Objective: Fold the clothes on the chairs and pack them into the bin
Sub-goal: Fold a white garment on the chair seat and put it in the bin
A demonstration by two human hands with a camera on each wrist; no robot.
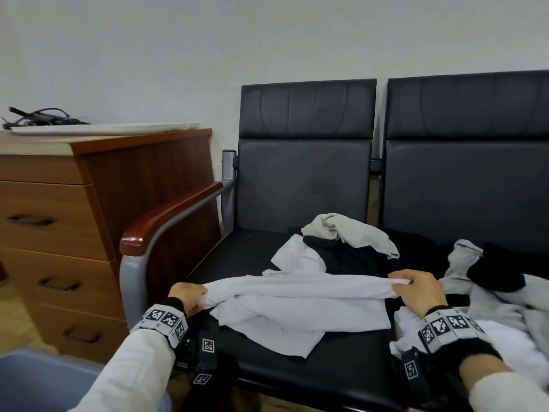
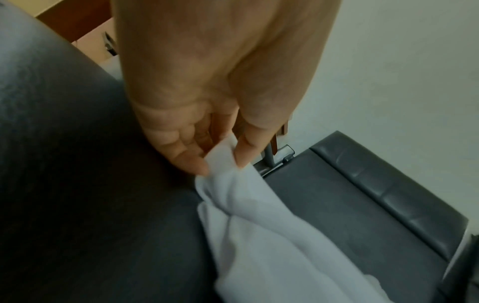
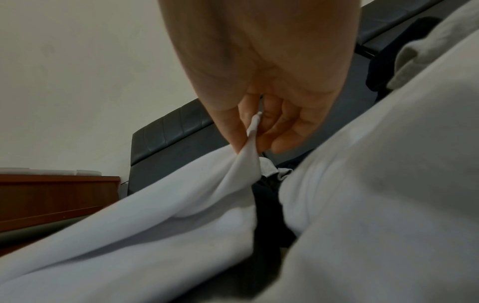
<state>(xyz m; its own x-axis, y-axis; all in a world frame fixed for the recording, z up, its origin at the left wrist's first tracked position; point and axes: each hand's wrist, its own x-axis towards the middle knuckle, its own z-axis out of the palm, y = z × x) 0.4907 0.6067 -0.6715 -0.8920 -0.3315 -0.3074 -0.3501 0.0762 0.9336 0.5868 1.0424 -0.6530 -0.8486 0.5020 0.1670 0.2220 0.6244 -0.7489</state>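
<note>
White garment (image 1: 297, 295) stretched over front of left black chair seat (image 1: 237, 263). One end pinched by left hand (image 1: 188, 297), other end pinched by right hand (image 1: 417, 291). Blue bin (image 1: 38, 382) seen left of seat, below armrest.

The shirt (image 1: 297, 295) is white, and the chairs (image 1: 303, 185) are black with a red-brown armrest (image 1: 166, 218). A grey top (image 1: 350, 230) and black clothes (image 1: 350, 257) lie behind. The drawers (image 1: 59, 233) are brown, the bin (image 1: 38, 382) blue, and the wristbands (image 1: 165, 321) have black-and-white squares.
</note>
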